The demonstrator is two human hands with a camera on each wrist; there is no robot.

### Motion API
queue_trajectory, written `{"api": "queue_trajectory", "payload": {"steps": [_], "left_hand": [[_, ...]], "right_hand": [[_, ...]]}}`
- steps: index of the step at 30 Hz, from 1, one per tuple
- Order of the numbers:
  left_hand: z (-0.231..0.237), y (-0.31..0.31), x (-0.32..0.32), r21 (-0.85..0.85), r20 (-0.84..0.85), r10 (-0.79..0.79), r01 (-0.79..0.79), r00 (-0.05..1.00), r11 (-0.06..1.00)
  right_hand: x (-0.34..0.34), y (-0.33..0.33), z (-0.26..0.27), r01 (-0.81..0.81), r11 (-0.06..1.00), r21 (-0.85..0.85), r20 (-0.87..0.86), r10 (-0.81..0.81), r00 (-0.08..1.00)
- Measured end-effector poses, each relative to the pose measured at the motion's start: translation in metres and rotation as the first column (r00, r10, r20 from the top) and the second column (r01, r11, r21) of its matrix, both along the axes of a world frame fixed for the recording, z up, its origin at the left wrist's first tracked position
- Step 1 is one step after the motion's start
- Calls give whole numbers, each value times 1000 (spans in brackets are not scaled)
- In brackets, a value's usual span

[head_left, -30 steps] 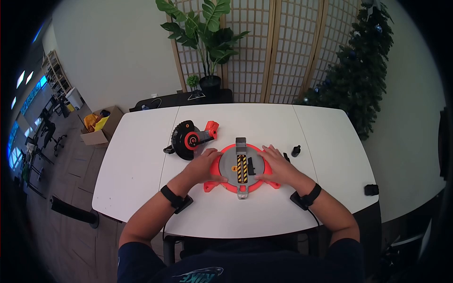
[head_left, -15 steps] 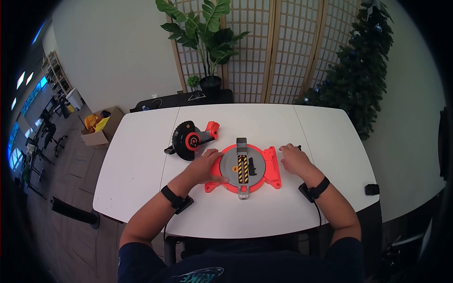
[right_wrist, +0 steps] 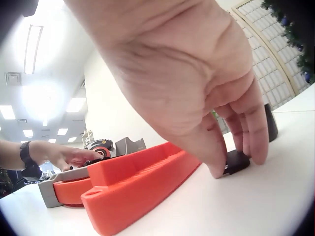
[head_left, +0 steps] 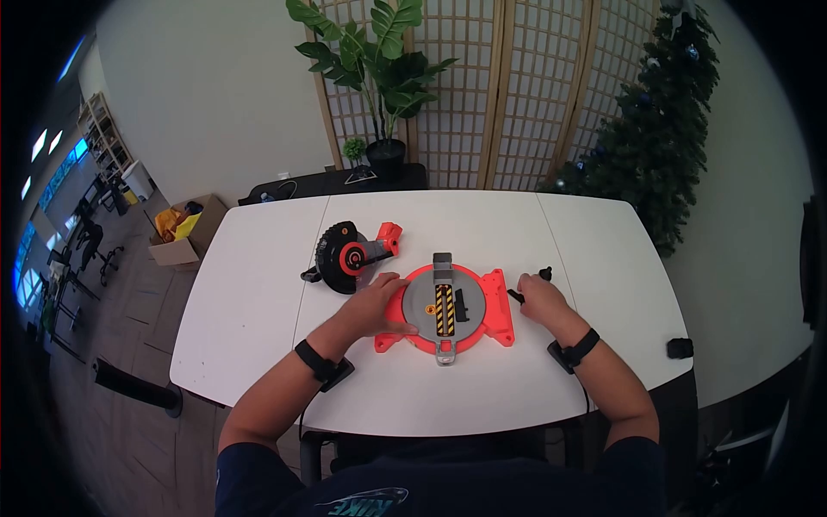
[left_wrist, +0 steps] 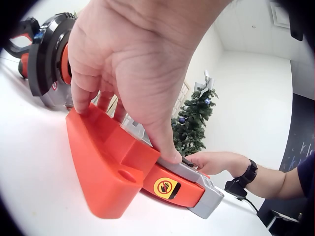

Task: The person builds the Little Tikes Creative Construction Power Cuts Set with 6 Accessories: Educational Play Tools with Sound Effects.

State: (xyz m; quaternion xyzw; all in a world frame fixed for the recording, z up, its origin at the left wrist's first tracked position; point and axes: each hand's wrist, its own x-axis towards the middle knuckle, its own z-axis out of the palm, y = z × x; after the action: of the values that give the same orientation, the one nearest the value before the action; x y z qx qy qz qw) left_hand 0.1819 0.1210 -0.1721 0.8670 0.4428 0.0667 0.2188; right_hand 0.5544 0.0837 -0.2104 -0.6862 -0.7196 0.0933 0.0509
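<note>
1. Fingers of my right hand reach down and pinch a small, flat black piece against the thumb, low at the worktop. How firm that pinch is, I cannot tell.
2. The fingers of my left hand are spread, thumb well apart from the rest: they touch the orange side of the round orange-and-grey plastic base, and the thumb rests by the rim of its grey disc.
3. That base lies flat just below the centre of the head view, its yellow-and-black striped strip pointing up and down the frame. The black piece is just right of it.
4. I judge the step in hand to be taking up the black piece while my left hand steadies the base. The next move calls for a sure pinch and a straight lift, clear of the base's orange edge and of the short black cylindrical piece just beyond my knuckles.
5. My right forearm slants in from the lower right, the fingers bent downward; my left one slants up from the lower left, palm over the base.
6. The black-and-orange toy saw head with a round blade guard sits left of centre, above my left hand.
</note>
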Motion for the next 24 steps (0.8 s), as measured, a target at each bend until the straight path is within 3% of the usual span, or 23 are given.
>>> {"api": "queue_trajectory", "payload": {"steps": [5,8,10,20,24], "left_hand": [[-1,-1,0,19,24,2,-2,1000,1000],[0,-1,0,21,11,2,-2,1000,1000],[2,-2,1,-5,-25,10,-10,1000,1000],[-1,-2,0,21,8,8,-8,1000,1000],[-2,-2,0,24,19,6,-6,1000,1000]], "right_hand": [[-8,-1,8,52,992,-114,-79,-62,995],[-7,-4,6,45,997,-56,-48,-48,998],[-6,-9,7,-54,990,126,-6,55,998],[-10,-5,9,-4,997,79,30,1,1000],[-17,-4,9,19,984,176,-16,-16,1000]]}}
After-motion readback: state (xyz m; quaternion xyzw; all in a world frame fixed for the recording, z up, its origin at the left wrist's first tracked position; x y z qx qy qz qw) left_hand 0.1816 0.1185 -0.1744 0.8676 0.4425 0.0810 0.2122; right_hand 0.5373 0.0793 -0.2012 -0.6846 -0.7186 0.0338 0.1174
